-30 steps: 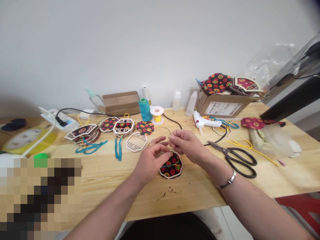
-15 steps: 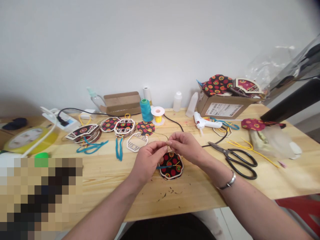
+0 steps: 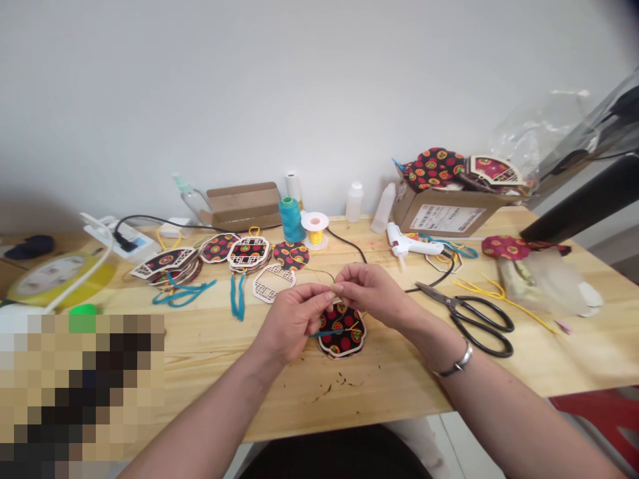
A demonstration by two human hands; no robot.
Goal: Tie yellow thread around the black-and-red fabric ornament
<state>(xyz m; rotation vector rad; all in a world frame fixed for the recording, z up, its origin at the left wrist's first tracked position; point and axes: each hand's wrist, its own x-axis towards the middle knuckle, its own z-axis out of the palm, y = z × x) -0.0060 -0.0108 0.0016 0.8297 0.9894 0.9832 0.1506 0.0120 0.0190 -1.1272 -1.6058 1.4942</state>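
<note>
My left hand (image 3: 292, 319) and my right hand (image 3: 372, 293) meet at the fingertips, both closed in a pinch. A thin yellow thread (image 3: 313, 268) runs to them from the direction of the white spool (image 3: 315, 223); the bit between the fingers is mostly hidden. Just below lies a fabric-covered ornament (image 3: 343, 342), black with red and green circles, in a pale scalloped frame. Across it lies a teal cord (image 3: 332, 332) with a yellow end, partly behind my left hand. A pale lattice cutout (image 3: 267, 285) rests beyond my left hand.
Large black-handled scissors (image 3: 482, 322) and a white glue gun (image 3: 412, 245) lie to the right. Behind stand a teal thread cone (image 3: 292, 219) and a cardboard box (image 3: 442, 211) of ornaments. Finished-looking stacks (image 3: 249, 253) with teal tassels sit left. A black cable (image 3: 349, 243) crosses the table.
My left hand has shifted very slightly, and the fingertips of both hands stay pinched together. The ornament and the other things keep their places.
</note>
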